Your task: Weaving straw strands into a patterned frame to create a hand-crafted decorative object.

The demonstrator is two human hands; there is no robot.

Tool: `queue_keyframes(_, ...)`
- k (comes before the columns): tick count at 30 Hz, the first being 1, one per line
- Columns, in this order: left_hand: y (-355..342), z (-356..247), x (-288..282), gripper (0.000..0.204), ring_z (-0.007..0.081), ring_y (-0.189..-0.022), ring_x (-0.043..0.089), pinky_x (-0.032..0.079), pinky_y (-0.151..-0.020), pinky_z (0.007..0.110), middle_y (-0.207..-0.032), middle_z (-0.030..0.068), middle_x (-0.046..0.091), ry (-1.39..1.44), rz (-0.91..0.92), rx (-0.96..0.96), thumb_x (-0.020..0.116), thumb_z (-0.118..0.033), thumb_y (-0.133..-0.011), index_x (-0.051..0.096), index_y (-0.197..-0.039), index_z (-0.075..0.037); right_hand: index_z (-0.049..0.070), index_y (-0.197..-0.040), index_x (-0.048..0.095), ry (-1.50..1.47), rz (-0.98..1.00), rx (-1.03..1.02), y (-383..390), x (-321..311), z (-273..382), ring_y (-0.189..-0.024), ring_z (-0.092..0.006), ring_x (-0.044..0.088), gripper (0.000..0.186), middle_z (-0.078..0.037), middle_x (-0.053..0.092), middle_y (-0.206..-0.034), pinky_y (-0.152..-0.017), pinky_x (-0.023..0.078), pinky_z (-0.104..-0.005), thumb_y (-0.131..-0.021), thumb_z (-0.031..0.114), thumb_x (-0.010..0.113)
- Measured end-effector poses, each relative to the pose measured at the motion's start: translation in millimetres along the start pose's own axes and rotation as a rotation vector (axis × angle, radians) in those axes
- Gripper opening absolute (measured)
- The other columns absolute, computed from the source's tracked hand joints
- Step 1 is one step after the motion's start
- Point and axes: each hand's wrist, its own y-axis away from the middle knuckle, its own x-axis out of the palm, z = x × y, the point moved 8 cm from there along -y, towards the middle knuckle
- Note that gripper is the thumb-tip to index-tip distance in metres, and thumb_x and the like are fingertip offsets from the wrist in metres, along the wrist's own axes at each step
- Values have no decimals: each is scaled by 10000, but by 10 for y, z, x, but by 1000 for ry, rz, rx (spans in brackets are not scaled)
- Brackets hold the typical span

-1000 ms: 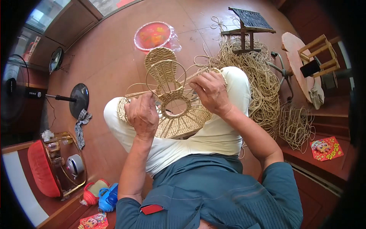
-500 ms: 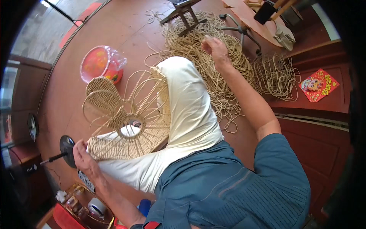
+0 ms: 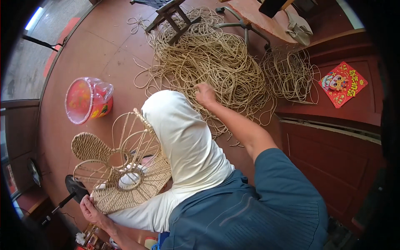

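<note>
A half-woven straw-coloured piece point(image 3: 129, 196) with petal-like loops and a round central ring rests across my lap, on the white cloth point(image 3: 187, 137) over my legs. One petal point(image 3: 89, 146) is densely woven; others are bare cord frames. At its lower left corner, my left hand point(image 3: 95, 212) grips the edge between thumb and fingers. My right hand point(image 3: 205, 95) is stretched out past my knee, over the near edge of a big tangled heap of cord point(image 3: 212, 58). Its fingers are pinched together; whatever is between them is too small to make out.
A red plastic-lined bucket point(image 3: 89, 100) stands on the red floor at left. Behind the heap are a dark stool point(image 3: 171, 14) and a chair base point(image 3: 246, 27). A smaller cord coil point(image 3: 291, 75) sits near the cabinet, below a red decorated card point(image 3: 343, 84). A black round-based stand point(image 3: 76, 189) is by my left hand.
My right hand has come down and nearer, from above the heap to its near edge. My view has shifted, and the left hand keeps its hold on the woven piece.
</note>
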Motion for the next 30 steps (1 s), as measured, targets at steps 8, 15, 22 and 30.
queue_keyframes(8,222,-357,116,323,86,-841,560,459,-787,243,-928,17,649,-164,-39,14,577,-294,-1162,710,-1165,1,51,-1258,743,442,308,-115,-318,324,218,-1385,-448,555,377,-197,531,-1592,-1185,478,-523,-895,107,661)
queue_keyframes(15,257,-329,-17,371,120,-950,585,471,-895,291,-1013,37,668,-292,-14,-41,575,-331,-1156,728,-1210,2,25,-1208,753,294,232,-201,-327,179,201,-1276,-439,624,341,-195,677,-1340,-1128,510,-534,-906,110,620)
queue_keyframes(22,331,-560,-42,351,112,-903,592,488,-843,266,-982,49,671,4,-309,18,587,-311,-1165,719,-1184,14,84,-1016,778,24,-119,-397,132,-728,1194,-1049,-334,691,181,-110,730,-1007,-928,545,-482,-886,80,651)
queue_keyframes(30,1227,-2067,1554,517,357,-1372,611,438,-1212,480,-1455,242,639,-24,367,615,654,-39,-964,567,-1461,71,55,-1020,777,-536,-136,-942,1626,-1835,2857,-846,-264,743,210,-121,758,-984,-720,592,-356,-859,-56,699)
